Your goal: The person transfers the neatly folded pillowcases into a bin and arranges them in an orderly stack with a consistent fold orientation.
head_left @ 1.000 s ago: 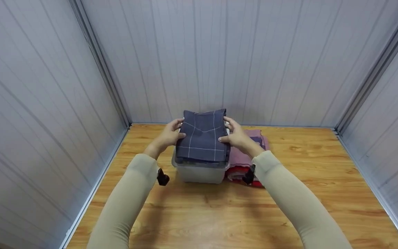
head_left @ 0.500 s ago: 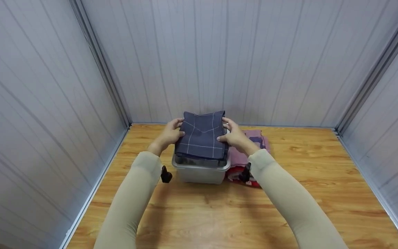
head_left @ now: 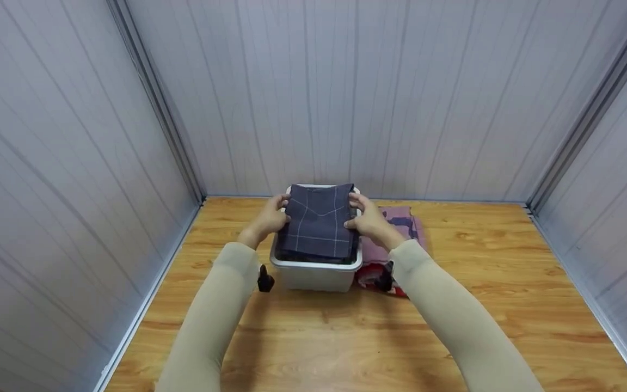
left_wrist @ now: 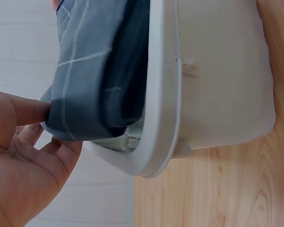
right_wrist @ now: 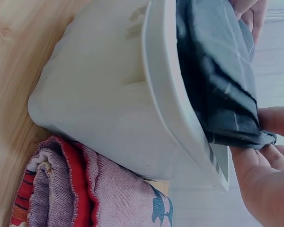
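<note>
A folded dark blue cloth [head_left: 319,220] with thin white check lines sits in the mouth of a white plastic bin [head_left: 316,277]. My left hand [head_left: 270,218] pinches its left edge, thumb on top and fingers beneath, as the left wrist view shows. On the opposite side my right hand [head_left: 370,220] grips the right edge the same way; in the right wrist view its thumb lies over the folded cloth [right_wrist: 227,80]. The cloth's front end dips inside the bin's rim [left_wrist: 158,94]. Most of the bin's inside is hidden under the cloth.
Right of the bin lies a folded pink and red textile [head_left: 395,234] with blue patches, close against the bin's side. Wood-look floor [head_left: 324,337] spreads around. A pale panelled wall [head_left: 324,98] rises behind, with side walls left and right.
The cloth has come down into the bin's mouth, its front end now inside the rim. Both hands have lowered with it, keeping their hold on its edges.
</note>
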Motion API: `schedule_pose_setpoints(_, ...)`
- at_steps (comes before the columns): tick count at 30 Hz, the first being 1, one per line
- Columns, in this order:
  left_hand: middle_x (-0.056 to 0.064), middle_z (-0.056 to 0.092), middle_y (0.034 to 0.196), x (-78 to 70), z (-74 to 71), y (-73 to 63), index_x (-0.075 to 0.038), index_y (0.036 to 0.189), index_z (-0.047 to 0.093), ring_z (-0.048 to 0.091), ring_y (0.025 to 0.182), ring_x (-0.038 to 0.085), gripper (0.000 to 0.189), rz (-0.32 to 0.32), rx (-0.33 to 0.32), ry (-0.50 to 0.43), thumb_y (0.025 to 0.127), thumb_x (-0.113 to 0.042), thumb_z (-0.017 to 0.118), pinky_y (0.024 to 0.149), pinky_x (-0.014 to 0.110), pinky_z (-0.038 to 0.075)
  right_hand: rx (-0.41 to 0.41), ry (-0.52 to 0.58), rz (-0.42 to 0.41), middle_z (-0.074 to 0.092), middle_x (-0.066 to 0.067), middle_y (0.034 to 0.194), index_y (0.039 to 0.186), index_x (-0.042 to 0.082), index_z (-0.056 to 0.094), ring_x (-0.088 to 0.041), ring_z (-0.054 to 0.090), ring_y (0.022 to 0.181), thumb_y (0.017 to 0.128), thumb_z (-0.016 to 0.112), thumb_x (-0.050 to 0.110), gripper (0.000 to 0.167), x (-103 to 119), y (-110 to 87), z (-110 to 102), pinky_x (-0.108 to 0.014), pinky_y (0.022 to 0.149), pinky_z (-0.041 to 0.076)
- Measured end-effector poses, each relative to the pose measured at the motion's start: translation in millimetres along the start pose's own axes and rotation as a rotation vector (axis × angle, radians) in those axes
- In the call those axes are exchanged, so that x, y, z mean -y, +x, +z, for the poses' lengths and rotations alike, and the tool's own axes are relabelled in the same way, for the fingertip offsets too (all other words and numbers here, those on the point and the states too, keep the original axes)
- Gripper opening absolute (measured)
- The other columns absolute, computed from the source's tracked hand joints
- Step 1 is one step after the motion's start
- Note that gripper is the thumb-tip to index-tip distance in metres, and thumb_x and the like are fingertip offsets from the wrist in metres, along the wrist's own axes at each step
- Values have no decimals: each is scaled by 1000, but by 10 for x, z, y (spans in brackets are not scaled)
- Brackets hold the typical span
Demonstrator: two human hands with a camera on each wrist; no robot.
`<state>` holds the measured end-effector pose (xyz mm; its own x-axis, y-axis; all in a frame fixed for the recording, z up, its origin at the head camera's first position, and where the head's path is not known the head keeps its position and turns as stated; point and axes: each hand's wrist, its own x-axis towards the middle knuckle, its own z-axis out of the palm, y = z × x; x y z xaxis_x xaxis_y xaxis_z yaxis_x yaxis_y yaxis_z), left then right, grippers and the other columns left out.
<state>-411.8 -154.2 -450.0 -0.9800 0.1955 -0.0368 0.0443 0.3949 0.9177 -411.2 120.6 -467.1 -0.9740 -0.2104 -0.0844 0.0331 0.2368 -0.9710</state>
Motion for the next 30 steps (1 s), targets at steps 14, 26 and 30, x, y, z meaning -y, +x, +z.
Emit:
schedule_pose_setpoints(14,38,49,157,29,23,-5,13,157,41,46,150,51,68,44,-11,45,90,10,52,119,54,48,-32,-70,-91,57,-33,149,158,-5,48,-25,64,108,90,60,-15,69,-46,-39,-150,-25,78,57)
schedule_pose_setpoints(26,33,68,133,-109,114,-34,14,136,62,68,121,40,43,85,-81,124,95,3,57,102,46,59,-46,-41,-86,63,-28,129,152,-9,52,-19,65,100,93,64,-12,60,-76,-143,-313,-44,96,64)
schedule_pose_setpoints(30,33,70,128,-101,174,-48,14,131,65,68,115,35,39,126,-67,136,93,3,60,97,41,60,-53,-64,-89,66,-31,130,150,-8,56,-21,68,100,93,65,-11,58,-143,-161,-370,-38,89,65)
